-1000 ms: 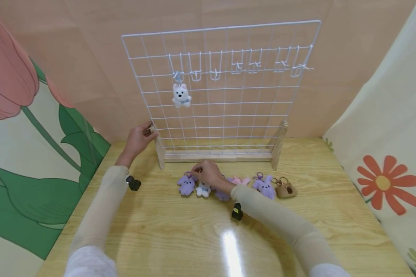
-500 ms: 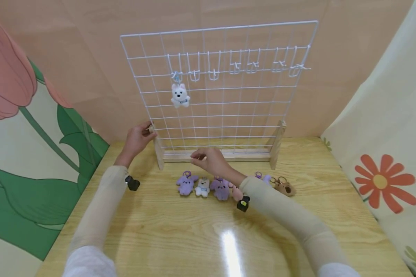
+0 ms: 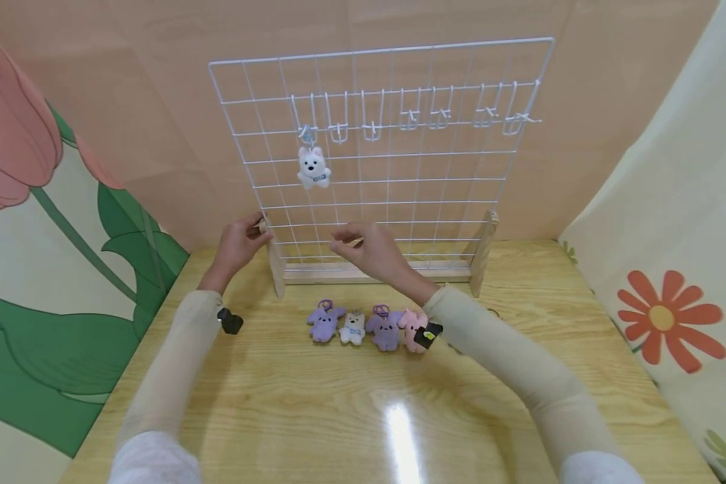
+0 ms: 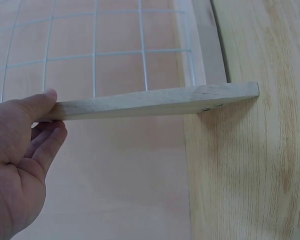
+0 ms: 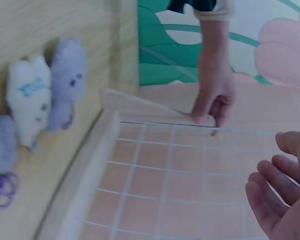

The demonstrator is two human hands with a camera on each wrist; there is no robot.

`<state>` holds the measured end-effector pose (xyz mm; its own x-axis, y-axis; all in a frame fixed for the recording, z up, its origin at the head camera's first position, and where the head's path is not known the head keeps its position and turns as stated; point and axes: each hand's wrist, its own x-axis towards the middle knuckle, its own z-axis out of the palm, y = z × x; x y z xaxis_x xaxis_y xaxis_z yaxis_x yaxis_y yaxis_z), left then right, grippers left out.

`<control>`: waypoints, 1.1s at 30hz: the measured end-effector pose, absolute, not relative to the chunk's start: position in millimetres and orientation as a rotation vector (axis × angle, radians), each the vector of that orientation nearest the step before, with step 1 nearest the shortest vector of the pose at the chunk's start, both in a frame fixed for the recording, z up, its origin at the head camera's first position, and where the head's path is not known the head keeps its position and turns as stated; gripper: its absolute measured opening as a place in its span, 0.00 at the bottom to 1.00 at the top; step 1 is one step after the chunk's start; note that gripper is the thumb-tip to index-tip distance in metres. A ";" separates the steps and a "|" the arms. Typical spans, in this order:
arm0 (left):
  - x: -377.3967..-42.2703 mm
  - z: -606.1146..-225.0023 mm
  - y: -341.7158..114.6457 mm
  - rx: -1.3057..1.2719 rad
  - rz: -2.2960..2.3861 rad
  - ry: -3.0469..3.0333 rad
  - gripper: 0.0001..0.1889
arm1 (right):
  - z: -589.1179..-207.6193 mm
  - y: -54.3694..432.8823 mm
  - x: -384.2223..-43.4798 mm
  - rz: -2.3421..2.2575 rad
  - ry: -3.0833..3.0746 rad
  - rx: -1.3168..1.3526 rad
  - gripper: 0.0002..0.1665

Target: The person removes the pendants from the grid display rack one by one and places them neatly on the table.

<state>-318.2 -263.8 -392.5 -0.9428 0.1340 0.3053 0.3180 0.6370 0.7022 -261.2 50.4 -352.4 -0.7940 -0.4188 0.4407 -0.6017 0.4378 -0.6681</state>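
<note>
My left hand [image 3: 240, 243] pinches the top of the rack's left wooden upright [image 4: 155, 100] between thumb and fingers. The right hand [image 3: 372, 252], fingers loosely bent with nothing between them, is raised in front of the lower part of the white wire grid [image 3: 387, 168]. Below it on the table lie a purple plush keychain [image 3: 323, 325], a white plush dog keychain [image 3: 353, 329], another purple one [image 3: 385, 331] and a pink one [image 3: 410, 325], partly covered by the wrist camera. A white plush dog keychain [image 3: 313, 168] hangs from the leftmost hook [image 3: 306, 128].
Several bare white hooks [image 3: 372, 128] line the upper grid to the right. The rack's right wooden upright [image 3: 485, 252] stands on the table [image 3: 314, 403]. A ring [image 3: 493, 313] peeks out behind the right sleeve, which hides what lies there. A peach cloth [image 3: 157, 121] hangs behind.
The right hand has risen from the row of keychains up to the lower grid. Its sleeve now covers the keychains on the right. The left hand stays on the upright.
</note>
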 end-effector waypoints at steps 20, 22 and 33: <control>-317.9 -391.8 -263.8 -0.355 -1.183 -2.655 0.30 | -270.4 27.3 -286.9 1.284 -2.190 0.672 0.21; -317.6 -392.0 -264.0 -0.352 -1.188 -2.656 0.30 | -267.1 24.6 -289.9 1.297 -2.189 0.657 0.22; -318.2 -391.4 -264.1 -0.360 -1.191 -2.650 0.30 | -256.9 9.0 -306.6 1.352 -2.138 0.602 0.21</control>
